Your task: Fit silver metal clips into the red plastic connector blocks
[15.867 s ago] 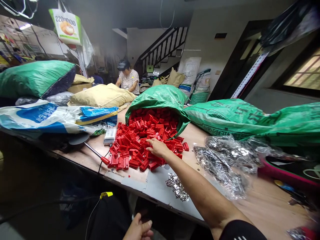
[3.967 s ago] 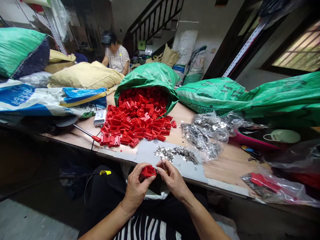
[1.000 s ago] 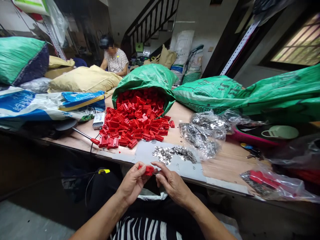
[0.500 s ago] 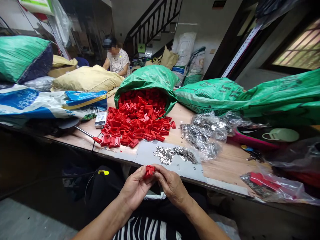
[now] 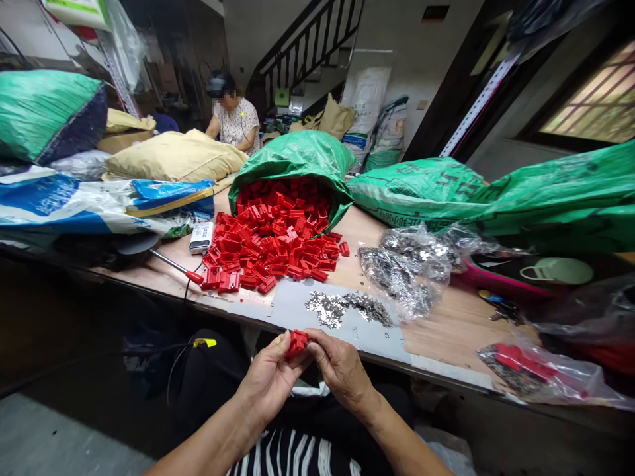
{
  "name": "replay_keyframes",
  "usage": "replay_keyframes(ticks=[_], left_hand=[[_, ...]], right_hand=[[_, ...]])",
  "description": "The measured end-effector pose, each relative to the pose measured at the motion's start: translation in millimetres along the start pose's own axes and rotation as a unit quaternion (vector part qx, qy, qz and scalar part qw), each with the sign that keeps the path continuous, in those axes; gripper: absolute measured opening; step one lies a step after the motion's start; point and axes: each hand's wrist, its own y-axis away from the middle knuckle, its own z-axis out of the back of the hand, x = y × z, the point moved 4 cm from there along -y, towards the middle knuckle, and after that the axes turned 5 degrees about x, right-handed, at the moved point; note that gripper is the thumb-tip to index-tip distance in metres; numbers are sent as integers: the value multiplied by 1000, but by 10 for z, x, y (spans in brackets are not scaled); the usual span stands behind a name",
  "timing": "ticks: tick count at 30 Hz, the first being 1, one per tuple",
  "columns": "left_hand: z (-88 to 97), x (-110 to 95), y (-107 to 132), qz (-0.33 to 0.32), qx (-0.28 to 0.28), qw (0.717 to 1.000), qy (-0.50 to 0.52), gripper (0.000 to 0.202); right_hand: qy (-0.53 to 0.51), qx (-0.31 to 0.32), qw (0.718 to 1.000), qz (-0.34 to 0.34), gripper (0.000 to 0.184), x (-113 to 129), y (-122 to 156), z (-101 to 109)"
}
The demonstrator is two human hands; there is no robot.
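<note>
A small red plastic part [image 5: 297, 343] is held just in front of the table edge, over my lap. My left hand [image 5: 270, 373] is closed on it, thumb on its left side. My right hand [image 5: 340, 367] is closed at the part's right side, fingertips against it; whether a small metal piece is between those fingers I cannot make out. Beyond my hands, two small heaps of flat metal pieces [image 5: 326, 309] lie on a grey sheet [image 5: 292, 304]. Behind them a pile of similar red parts [image 5: 268, 244] spills from a green sack [image 5: 302, 155].
Clear bags of metal pieces [image 5: 407, 277] sit to the right of the heaps. A pink-rimmed tray [image 5: 510, 281] holds a pale green cup [image 5: 558, 270]. At left lie a red-handled tool [image 5: 176, 266] and a white box [image 5: 201, 237]. Another person [image 5: 235, 122] sits across the table.
Both hands stay at the red part with almost the same grip. The view has shifted very slightly; nothing on the table has visibly moved.
</note>
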Motion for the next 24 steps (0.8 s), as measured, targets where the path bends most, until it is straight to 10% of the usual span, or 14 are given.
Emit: replay_keyframes(ticks=[24], left_hand=[[148,49,-35,-97,13,994,-47,18]], right_hand=[[-258,-25,952,-165,30,-63,14,-382]])
